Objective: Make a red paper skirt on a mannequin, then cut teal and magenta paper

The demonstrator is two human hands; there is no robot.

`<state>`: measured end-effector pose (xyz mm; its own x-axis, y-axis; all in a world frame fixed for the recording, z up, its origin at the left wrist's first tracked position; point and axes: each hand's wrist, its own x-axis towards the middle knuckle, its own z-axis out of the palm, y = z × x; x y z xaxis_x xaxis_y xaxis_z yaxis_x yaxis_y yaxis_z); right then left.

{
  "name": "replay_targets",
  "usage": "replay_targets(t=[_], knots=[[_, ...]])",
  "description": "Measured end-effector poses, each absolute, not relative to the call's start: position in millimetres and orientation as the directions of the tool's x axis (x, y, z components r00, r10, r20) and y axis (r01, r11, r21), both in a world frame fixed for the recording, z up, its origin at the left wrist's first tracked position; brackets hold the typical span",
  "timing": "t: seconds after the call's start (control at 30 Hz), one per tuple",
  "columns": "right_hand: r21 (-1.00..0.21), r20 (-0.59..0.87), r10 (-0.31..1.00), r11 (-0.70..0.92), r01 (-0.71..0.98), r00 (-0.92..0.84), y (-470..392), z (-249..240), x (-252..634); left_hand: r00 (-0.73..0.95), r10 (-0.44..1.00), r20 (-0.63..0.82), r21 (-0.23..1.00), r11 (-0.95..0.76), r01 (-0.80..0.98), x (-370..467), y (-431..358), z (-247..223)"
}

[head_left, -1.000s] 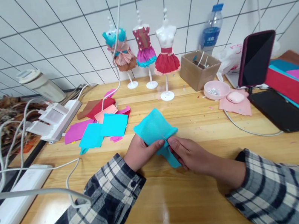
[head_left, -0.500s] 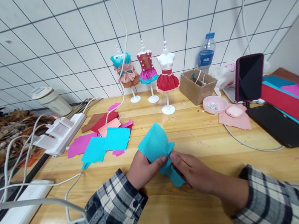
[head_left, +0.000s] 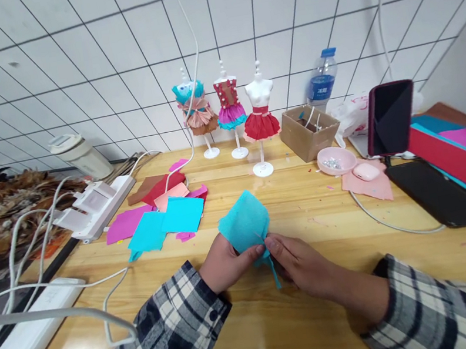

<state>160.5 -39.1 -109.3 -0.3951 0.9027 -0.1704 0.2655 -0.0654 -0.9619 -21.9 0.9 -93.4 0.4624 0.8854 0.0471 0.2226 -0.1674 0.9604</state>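
Observation:
A piece of turquoise crepe paper is pinched between both hands above the front middle of the table. My left hand is closed on its lower left, thumb on top. My right hand grips the gathered right side, its fingertips touching the left thumb. A narrow strip of the paper hangs below the fingers. To the left lie more turquoise pieces among magenta, red, peach and brown ones. Beyond the hands stands a small white dress form in a red skirt.
Two dressed mini forms stand at the back. A cardboard box, pink dish, upright phone and black phone are on the right. Cables and a power strip lie left. A water bottle is by the wall.
The crepe paper has turned in the fingers; its upper part now spreads flatter and wider, and its lower end is a thin hanging strip. Both hands stay nearly in place.

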Motion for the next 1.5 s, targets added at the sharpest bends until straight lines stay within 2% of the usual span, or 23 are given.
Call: replay_targets(t=[0.13, 0.33, 0.4, 0.5, 0.7, 1.03, 1.5], knots=[[-0.954, -0.144, 0.904, -0.019, 0.299, -0.403, -38.3, -106.1, 161.6, 0.478, 0.877, 0.047, 0.975, -0.144, 0.169, -21.0, 0.2, -92.0], [-0.952, -0.123, 0.908, 0.007, 0.307, -0.4, -37.7, -104.6, 161.4, 0.393, 0.919, 0.032, 0.98, 0.049, -0.192, -19.9, -0.2, -93.3], [-0.954, -0.138, 0.907, -0.013, 0.3, -0.397, -38.2, -105.1, 160.9, 0.377, 0.926, -0.001, 0.967, 0.097, -0.237, -19.2, 0.3, -93.4], [-0.957, -0.17, 0.9, -0.053, 0.286, -0.402, -39.5, -104.7, 160.6, 0.358, 0.933, -0.037, 0.968, 0.122, -0.218, -19.1, 0.6, -93.8], [-0.954, -0.225, 0.875, -0.11, 0.277, -0.429, -40.9, -102.0, 161.3, 0.359, 0.933, -0.018, 0.987, 0.073, -0.142, -22.4, -0.1, -95.5], [-0.949, -0.195, 0.906, -0.077, 0.305, -0.377, -42.7, -99.7, 157.3, 0.412, 0.91, 0.049, 0.996, -0.077, 0.05, -22.4, -3.0, -94.8], [-0.949, -0.173, 0.927, -0.067, 0.308, -0.332, -44.3, -96.9, 155.6, 0.452, 0.891, 0.048, 0.996, -0.079, 0.051, -20.3, -6.4, -98.9]])
